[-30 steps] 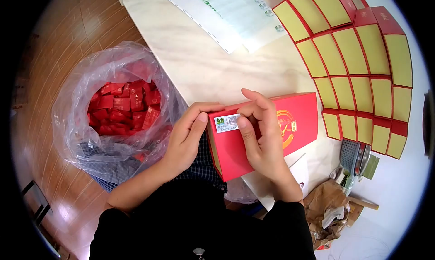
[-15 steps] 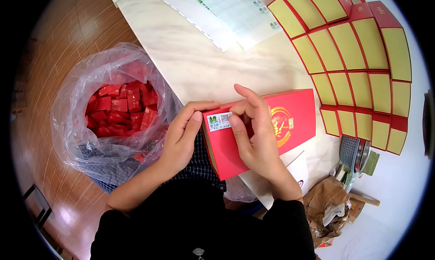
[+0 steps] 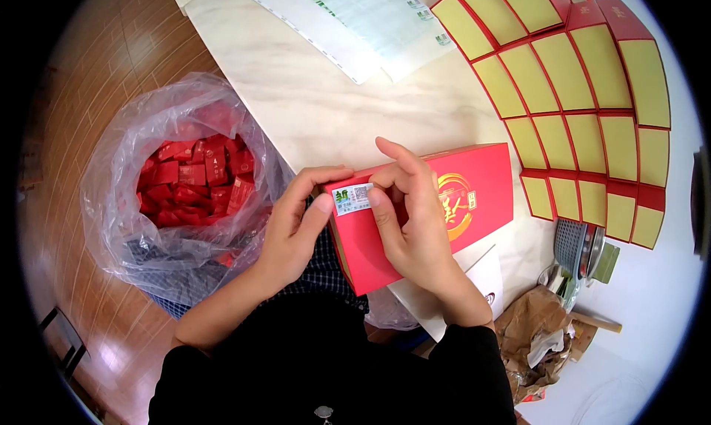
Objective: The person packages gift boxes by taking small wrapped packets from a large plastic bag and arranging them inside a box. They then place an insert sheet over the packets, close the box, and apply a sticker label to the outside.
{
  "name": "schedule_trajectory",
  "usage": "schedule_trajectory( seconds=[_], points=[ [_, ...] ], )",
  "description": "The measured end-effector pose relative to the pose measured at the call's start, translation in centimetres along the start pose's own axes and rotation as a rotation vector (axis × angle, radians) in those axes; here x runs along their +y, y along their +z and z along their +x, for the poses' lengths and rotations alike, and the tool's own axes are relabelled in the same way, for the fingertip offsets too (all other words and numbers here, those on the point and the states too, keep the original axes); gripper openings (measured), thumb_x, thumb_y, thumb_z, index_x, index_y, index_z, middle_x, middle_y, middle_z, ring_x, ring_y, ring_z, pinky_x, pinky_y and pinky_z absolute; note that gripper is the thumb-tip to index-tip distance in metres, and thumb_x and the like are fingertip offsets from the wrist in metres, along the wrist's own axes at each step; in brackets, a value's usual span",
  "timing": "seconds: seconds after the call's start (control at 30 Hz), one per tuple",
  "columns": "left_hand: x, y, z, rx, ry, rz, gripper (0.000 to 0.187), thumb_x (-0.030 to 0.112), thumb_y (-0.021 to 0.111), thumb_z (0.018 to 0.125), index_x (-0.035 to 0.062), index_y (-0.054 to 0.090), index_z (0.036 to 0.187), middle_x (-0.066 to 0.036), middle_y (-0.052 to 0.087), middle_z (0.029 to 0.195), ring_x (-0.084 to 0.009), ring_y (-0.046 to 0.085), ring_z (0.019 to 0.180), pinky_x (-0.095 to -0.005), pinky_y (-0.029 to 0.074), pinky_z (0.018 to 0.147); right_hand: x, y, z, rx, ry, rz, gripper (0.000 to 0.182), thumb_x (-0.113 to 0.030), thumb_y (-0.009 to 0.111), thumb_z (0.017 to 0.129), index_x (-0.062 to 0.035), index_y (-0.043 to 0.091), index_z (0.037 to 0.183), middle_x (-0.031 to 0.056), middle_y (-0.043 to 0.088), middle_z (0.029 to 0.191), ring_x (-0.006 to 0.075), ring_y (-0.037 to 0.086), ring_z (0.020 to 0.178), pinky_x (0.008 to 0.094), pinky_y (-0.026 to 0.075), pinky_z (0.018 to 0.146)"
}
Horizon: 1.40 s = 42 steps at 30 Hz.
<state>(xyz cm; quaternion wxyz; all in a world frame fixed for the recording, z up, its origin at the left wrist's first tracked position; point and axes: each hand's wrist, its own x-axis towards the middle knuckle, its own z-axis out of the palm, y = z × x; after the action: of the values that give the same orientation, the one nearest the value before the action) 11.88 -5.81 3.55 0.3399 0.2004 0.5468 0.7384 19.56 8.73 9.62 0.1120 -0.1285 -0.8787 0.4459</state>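
Observation:
A red gift box (image 3: 474, 175) with a gold emblem lies tilted at the table's front edge. On its upper left corner is a small white and green sticker (image 3: 350, 201) with a printed code. My left hand (image 3: 296, 229) grips that end of the box, fingers over the top edge and thumb close by the sticker's left edge. With thumb and forefinger my right hand (image 3: 415, 225) pinches the sticker's right end, its other fingers curled above the box face. The right fingertips hide the sticker's right edge.
Rows of stacked red boxes (image 3: 552, 136) with yellow ends stand at the right. Sticker sheets (image 3: 355, 25) lie on the marble-patterned table (image 3: 326, 121). At my left is a clear plastic bag (image 3: 111, 181) of small red packets (image 3: 196, 177). Crumpled brown paper (image 3: 529, 332) sits lower right.
My left thumb has come slightly nearer the sticker's left edge. The box and both hands appear shifted a little left with the whole view; the right hand's pinch looks the same.

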Motion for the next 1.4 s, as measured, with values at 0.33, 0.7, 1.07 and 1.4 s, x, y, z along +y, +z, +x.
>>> schedule_trajectory(
  seconds=[0.33, 0.7, 1.07, 1.4],
  points=[
    [0.0, 0.5, 0.0, 0.009, 0.121, 0.234, 0.032, 0.016, 0.052, 0.093, 0.0003, 0.052, 0.122, -0.014, 0.057, 0.118, -0.0249, 0.054, 0.112, -0.0336, 0.039, 0.097, -0.1, 0.4, 0.2, 0.024, -0.116, -0.189, 0.055, 0.003, 0.062, 0.08, 0.001, 0.044, 0.132, 0.0064, 0.058, 0.085, 0.0235, 0.052, 0.081, 0.0349, 0.036, 0.071],
    [0.3, 0.9, 0.9, 0.05, 0.147, 0.356, 0.03, 0.015, 0.059, 0.087, 0.0, 0.056, 0.114, -0.014, 0.061, 0.108, -0.0246, 0.059, 0.099, -0.0328, 0.046, 0.086, 1.0, -1.4, 0.1, 0.295, -0.083, -0.669, 0.045, -0.005, 0.065, 0.081, 0.0028, 0.052, 0.123, 0.0121, 0.057, 0.085, 0.0283, 0.052, 0.077, 0.0386, 0.04, 0.068],
    [-0.3, 0.6, 2.6, 0.026, 0.057, 0.237, 0.037, 0.027, 0.04, 0.102, -0.0002, 0.064, 0.107, -0.015, 0.069, 0.095, -0.0205, 0.068, 0.084, -0.0303, 0.051, 0.076, 1.6, 1.8, -10.2, 0.165, -0.159, -0.61, 0.061, -0.036, 0.073, 0.077, -0.01, 0.052, 0.127, 0.0186, 0.044, 0.139, 0.0355, 0.032, 0.135, 0.0506, 0.016, 0.11],
    [0.0, -1.9, 0.1, 0.057, 0.32, 0.099, 0.047, 0.031, 0.028, 0.105, -0.0026, 0.056, 0.121, -0.016, 0.066, 0.112, -0.0251, 0.063, 0.103, -0.0331, 0.044, 0.095, 2.5, 2.7, -10.0, 0.382, -0.479, -0.818, 0.083, -0.034, 0.08, 0.069, -0.0094, 0.038, 0.136, 0.0203, 0.04, 0.139, 0.0358, 0.041, 0.127, 0.0535, 0.023, 0.109]
  ],
)
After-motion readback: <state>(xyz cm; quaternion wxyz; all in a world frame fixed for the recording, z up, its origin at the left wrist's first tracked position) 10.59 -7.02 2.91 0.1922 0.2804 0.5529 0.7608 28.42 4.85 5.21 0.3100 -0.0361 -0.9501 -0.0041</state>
